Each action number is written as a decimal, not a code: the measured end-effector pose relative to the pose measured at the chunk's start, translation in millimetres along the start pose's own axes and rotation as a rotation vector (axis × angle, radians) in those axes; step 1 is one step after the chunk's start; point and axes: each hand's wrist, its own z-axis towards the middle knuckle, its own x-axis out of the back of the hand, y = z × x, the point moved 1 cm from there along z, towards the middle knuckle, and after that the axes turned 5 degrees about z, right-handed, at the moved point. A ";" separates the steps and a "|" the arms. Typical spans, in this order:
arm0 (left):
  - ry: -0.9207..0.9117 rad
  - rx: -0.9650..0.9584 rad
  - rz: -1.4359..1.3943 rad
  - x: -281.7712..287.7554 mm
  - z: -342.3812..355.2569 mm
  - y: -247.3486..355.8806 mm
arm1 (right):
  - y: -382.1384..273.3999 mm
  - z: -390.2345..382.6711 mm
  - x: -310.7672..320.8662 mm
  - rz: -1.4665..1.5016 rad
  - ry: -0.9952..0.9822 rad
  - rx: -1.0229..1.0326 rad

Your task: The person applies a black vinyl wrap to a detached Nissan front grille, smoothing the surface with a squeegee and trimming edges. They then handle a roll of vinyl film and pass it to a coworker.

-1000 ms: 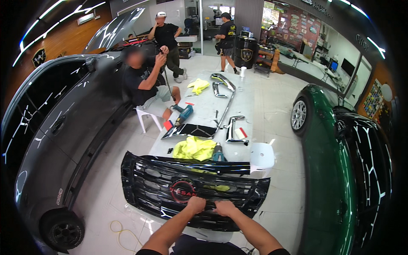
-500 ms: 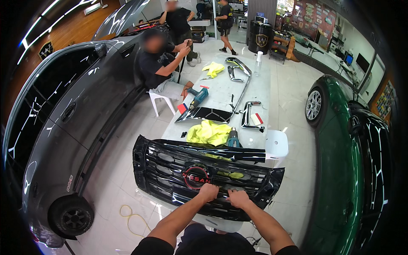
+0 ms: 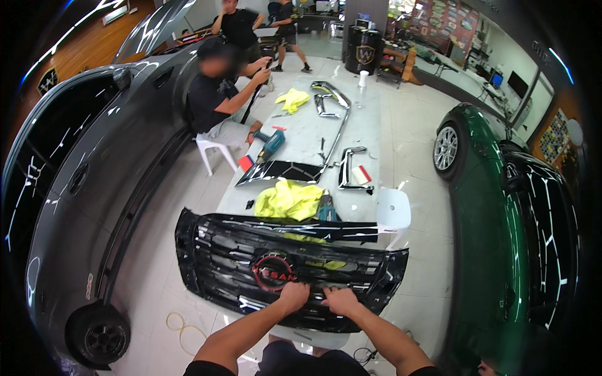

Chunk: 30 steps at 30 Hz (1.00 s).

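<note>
A glossy black car grille [image 3: 213,250] with a round red-trimmed emblem [image 3: 274,274] lies across the near end of the table. Just below the emblem, my left hand [image 3: 292,296] has its fingers curled over a lower slat. My right hand [image 3: 340,301] grips the same part of the grille a short way to the right, fingertips bent onto it. Behind the grille are a yellow cloth [image 3: 285,200], a teal heat gun [image 3: 327,207] and a long black trim piece [image 3: 351,230].
The table [image 3: 360,131] holds trim pieces [image 3: 276,174] and a drill [image 3: 269,145]. A seated co-worker [image 3: 213,100] handles something; two people [image 3: 232,25] stand behind. A gray car [image 3: 94,200] flanks left, a green car [image 3: 476,238] right. A white stool [image 3: 394,210] stands right.
My hands keep hold of the grille as the view shifts slightly. The far standing person has stepped leftward. Part of someone's hand has appeared at the lower right edge.
</note>
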 end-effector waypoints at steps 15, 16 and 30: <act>0.275 0.458 -0.628 24.3 -96.6 2.6 | -3.0 -10.5 8.5 0.191 0.210 -0.042; 0.269 0.443 -0.653 28.9 -93.3 -4.7 | -2.6 -10.7 13.7 0.194 0.204 -0.054; -0.106 0.129 -0.256 29.7 4.1 -13.5 | -0.5 -6.4 4.5 0.274 0.190 -0.140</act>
